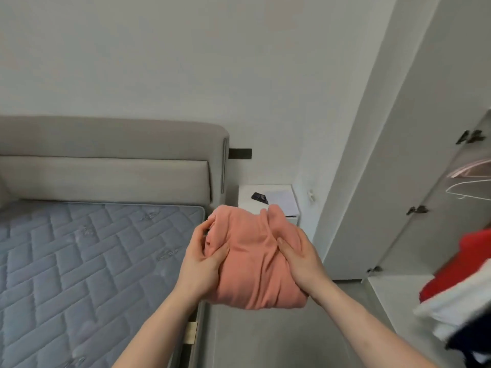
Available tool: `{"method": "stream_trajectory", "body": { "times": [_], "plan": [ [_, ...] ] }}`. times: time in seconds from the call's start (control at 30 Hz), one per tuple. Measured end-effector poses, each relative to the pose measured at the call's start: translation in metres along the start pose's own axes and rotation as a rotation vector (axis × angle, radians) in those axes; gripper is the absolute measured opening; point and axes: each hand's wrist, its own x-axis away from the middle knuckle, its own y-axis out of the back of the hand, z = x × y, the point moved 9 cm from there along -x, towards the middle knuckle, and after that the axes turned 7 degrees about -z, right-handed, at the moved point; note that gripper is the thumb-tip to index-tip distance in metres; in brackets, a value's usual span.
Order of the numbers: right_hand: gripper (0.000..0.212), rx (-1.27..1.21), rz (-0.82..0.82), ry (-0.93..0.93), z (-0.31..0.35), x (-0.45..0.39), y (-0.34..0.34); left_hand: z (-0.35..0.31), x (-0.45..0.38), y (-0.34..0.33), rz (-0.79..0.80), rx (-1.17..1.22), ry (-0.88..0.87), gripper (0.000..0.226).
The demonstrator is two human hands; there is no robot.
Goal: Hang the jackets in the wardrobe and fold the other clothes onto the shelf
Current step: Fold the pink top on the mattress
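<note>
A single wide-angle camera sits on the person's head, looking forward and down from standing height. Close below it hang both forearms, with the grey quilted mattress (79, 261) at left. The white open wardrobe (414, 181) runs along the right edge, its straight lines bowed by the lens.

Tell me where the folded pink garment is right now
In the head view the folded pink garment is centre frame, held in the air between the left hand and right hand, beside the bed and in front of the white nightstand.
</note>
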Motion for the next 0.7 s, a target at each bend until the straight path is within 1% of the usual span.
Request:
{"method": "stream_trajectory", "body": {
  "times": [0.07, 0.13, 0.2, 0.23, 0.33, 0.47, 0.53, 0.7],
  "plan": [
    [0.029, -0.005, -0.064, 0.024, 0.007, -0.018, 0.035, -0.020, -0.019, -0.039, 0.070, -0.012, -0.038, 0.068],
    [0.041, -0.022, -0.141, 0.048, 0.014, -0.035, 0.071, -0.040, -0.038, -0.080, 0.139, -0.008, -0.078, 0.069],
    [0.044, -0.042, -0.214, 0.067, 0.019, -0.050, 0.105, -0.058, -0.054, -0.120, 0.212, 0.018, -0.107, 0.068],
    [0.042, -0.047, -0.251, 0.071, 0.021, -0.057, 0.122, -0.067, -0.062, -0.140, 0.250, 0.030, -0.121, 0.068],
    [0.029, -0.036, -0.352, 0.097, 0.028, -0.078, 0.174, -0.091, -0.081, -0.203, 0.360, 0.047, -0.159, 0.068],
    [0.032, -0.014, -0.479, 0.110, 0.038, -0.108, 0.240, -0.123, -0.105, -0.282, 0.505, 0.051, -0.217, 0.085],
    [0.035, -0.007, -0.552, 0.132, 0.048, -0.123, 0.272, -0.142, -0.119, -0.321, 0.581, 0.066, -0.261, 0.089],
    [0.031, 0.018, -0.725, 0.158, 0.073, -0.153, 0.337, -0.182, -0.163, -0.402, 0.725, 0.120, -0.312, 0.080]
  ]
}}
